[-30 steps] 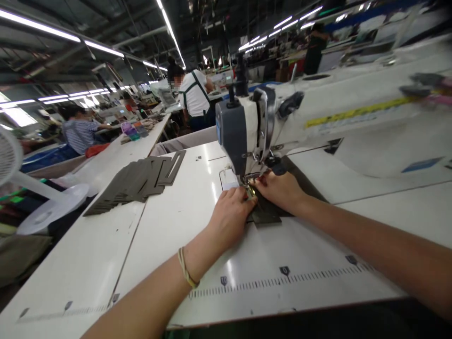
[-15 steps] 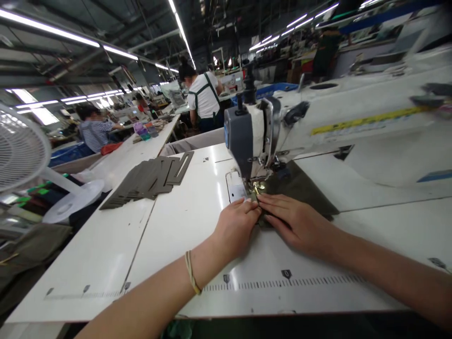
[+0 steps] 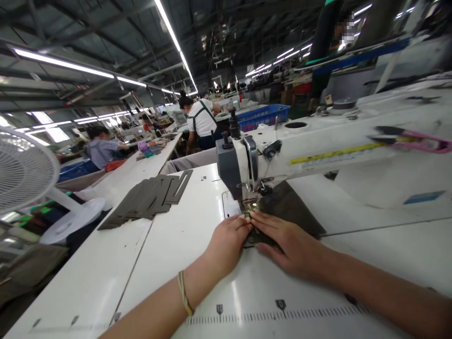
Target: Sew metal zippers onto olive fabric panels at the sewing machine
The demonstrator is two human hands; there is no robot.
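Observation:
A dark olive-grey fabric piece (image 3: 294,212) lies flat under the sewing machine head (image 3: 235,165), reaching out to the right of the needle area. My left hand (image 3: 231,240) is at its left edge, just in front of the presser foot (image 3: 250,207), fingers bent and pressed together on the fabric. Beside it, my right hand (image 3: 286,240) rests flat on the cloth with fingers stretched toward the foot and thumb apart. The fingertips of both hands almost meet. Exactly how the left fingertips grip the cloth is partly hidden.
Cut grey fabric pieces (image 3: 143,202) lie fanned out on the white table (image 3: 176,263) to the left. Pink-handled thread snips (image 3: 416,140) rest on the machine arm. A white fan (image 3: 26,165) stands far left. Two co-workers sit beyond, near a blue crate (image 3: 263,117).
The camera view has shifted, so the machine and table appear lower and slightly left. Both hands stay on the fabric by the presser foot.

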